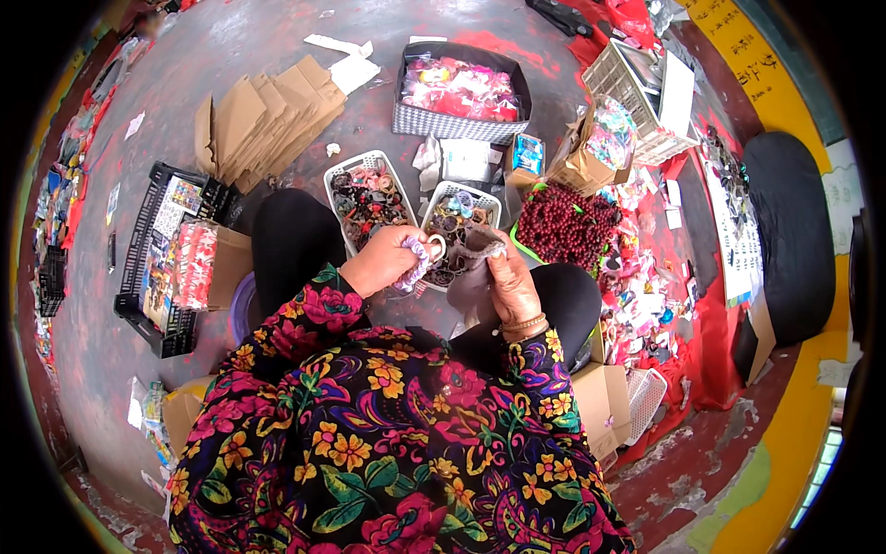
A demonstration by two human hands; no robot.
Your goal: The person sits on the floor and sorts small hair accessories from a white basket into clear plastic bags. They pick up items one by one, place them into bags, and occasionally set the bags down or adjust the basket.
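My left hand [386,258] is closed on a lavender scrunchie [413,265]. A small white ring [438,246] shows at its fingertips; whether it is joined to the scrunchie I cannot tell. In my right hand [514,288] a grey-brown cloth pouch [471,284] is pinched by its rim, its mouth gaping upward. Both hands are above my lap, a short way apart. Just beyond them stand two white plastic baskets: the left basket [334,214] holds many dark and coloured hair ties, the right basket [499,214] more scrunchies and bands, partly hidden by my hands.
A green-rimmed container of dark red beads [568,226] sits to the right. Farther off is a checked bin [434,125] of pink packets. Folded cardboard [268,120] and a black crate [138,258] lie left. Small coloured items [646,314] cover the floor at right.
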